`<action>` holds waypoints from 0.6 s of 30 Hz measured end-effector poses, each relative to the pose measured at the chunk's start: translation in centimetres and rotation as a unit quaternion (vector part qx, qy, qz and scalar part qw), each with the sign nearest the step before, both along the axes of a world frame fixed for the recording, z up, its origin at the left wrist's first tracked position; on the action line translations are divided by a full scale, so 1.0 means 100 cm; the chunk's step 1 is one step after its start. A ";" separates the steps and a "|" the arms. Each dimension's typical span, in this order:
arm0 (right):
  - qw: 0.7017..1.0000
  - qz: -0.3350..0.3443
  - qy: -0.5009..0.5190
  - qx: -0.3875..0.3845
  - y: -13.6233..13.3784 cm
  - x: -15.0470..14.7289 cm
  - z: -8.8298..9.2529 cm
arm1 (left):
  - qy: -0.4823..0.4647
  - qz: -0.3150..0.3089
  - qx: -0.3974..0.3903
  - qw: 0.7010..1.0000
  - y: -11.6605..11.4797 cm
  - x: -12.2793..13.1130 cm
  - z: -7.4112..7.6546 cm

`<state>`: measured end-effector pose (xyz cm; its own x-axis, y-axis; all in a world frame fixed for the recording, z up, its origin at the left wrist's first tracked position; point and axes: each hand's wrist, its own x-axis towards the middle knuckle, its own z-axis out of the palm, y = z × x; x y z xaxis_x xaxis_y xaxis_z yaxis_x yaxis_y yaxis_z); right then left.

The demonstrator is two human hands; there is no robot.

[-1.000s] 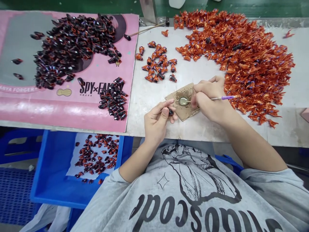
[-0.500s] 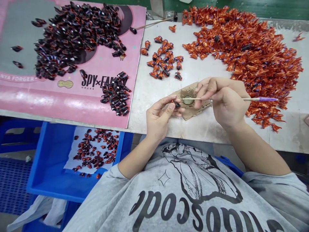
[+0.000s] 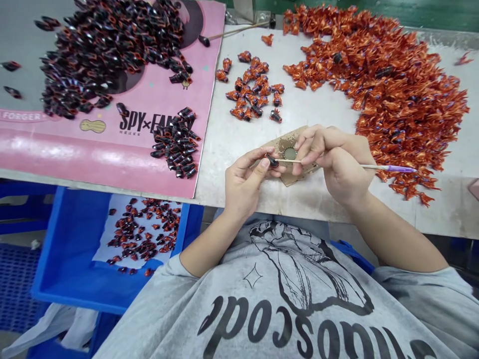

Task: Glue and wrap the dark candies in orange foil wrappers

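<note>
My left hand (image 3: 247,179) pinches a small black piece with an orange edge (image 3: 272,160) between thumb and fingers. In my right hand (image 3: 337,162) is a thin stick with a purple end (image 3: 400,169), its pale tip reaching the black piece. Beneath the fingers lies a brown cardboard scrap (image 3: 295,177), bearing a small round cap (image 3: 289,153) with something greyish in it. Just beyond are several joined orange-and-black pieces (image 3: 256,85) on the white table.
A large heap of orange pieces (image 3: 407,99) covers the right side. Black pieces (image 3: 101,50) are piled on a pink mat (image 3: 75,164) at left, with a smaller cluster (image 3: 175,144) near its edge. Below stands a blue bin (image 3: 75,279) holding more pieces on white paper.
My right hand has moved slightly left and down, bringing the stick's tip from over the cap to the black piece. My left hand stays nearly in place. The view has shifted a little.
</note>
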<state>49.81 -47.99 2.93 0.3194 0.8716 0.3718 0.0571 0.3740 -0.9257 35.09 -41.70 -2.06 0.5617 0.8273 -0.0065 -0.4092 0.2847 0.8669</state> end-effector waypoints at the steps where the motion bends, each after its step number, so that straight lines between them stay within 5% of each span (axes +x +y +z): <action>1: 1.000 0.003 0.003 0.007 0.000 0.000 0.001 | -0.002 0.001 0.000 1.000 0.000 0.000 0.000; 18: 0.998 -0.018 -0.062 -0.025 -0.004 -0.001 -0.004 | 0.038 0.014 0.019 0.999 -0.001 -0.001 -0.001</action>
<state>49.69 -48.42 2.57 0.3051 0.8788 0.3670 0.1851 0.3233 -0.9280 34.95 -41.76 -2.18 0.5369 0.8435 -0.0169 -0.3497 0.2407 0.9054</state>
